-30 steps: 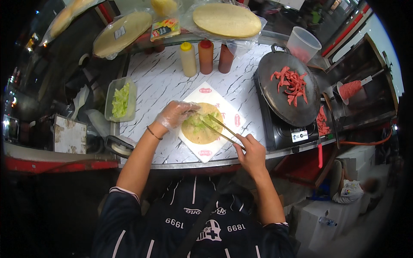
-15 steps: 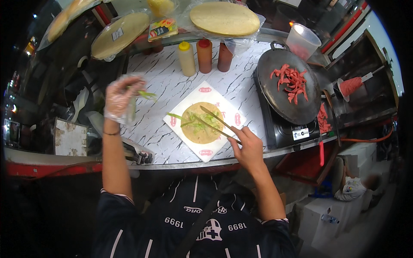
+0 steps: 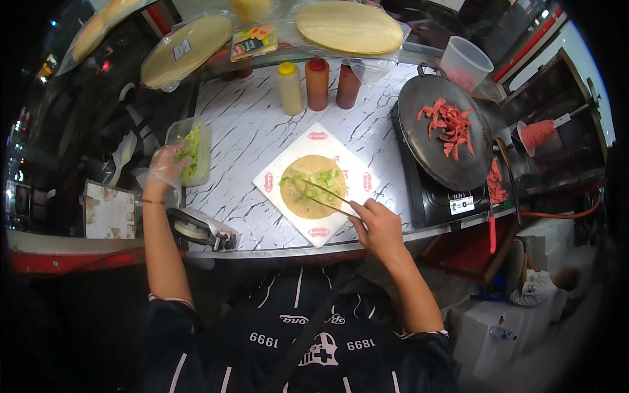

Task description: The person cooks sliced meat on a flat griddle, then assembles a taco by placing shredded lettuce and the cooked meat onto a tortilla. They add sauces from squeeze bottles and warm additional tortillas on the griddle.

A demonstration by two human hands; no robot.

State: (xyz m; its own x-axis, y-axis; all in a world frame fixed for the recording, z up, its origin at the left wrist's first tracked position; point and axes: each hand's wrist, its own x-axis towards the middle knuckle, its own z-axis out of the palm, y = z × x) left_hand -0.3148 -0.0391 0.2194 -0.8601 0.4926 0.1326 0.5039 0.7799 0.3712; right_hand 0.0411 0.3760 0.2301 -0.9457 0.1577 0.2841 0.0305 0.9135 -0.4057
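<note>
My left hand (image 3: 168,165), in a clear plastic glove, grips the left side of a translucent container (image 3: 204,164) at the counter's left. Its fingers reach over the rim, against shredded lettuce (image 3: 190,147). With my right hand (image 3: 378,226) I hold metal tongs (image 3: 333,200), slanting down to the left. Their tips touch shredded lettuce (image 3: 321,178) lying on a round tortilla (image 3: 308,208). Beneath the tortilla is a square sheet of white printed paper (image 3: 318,139), set cornerwise.
Three squeeze bottles (image 3: 318,88) stand behind the paper. A round black pan (image 3: 436,157) with red meat strips (image 3: 449,124) sits on a stove (image 3: 429,203) at right. Stacked tortillas (image 3: 349,27) lie at the back. A tape dispenser (image 3: 203,230) is near the front-left edge.
My left hand has moved left and slightly down; the lettuce container now shows its open top. The tongs' arms have come closer together over the tortilla. The whole view has shifted slightly.
</note>
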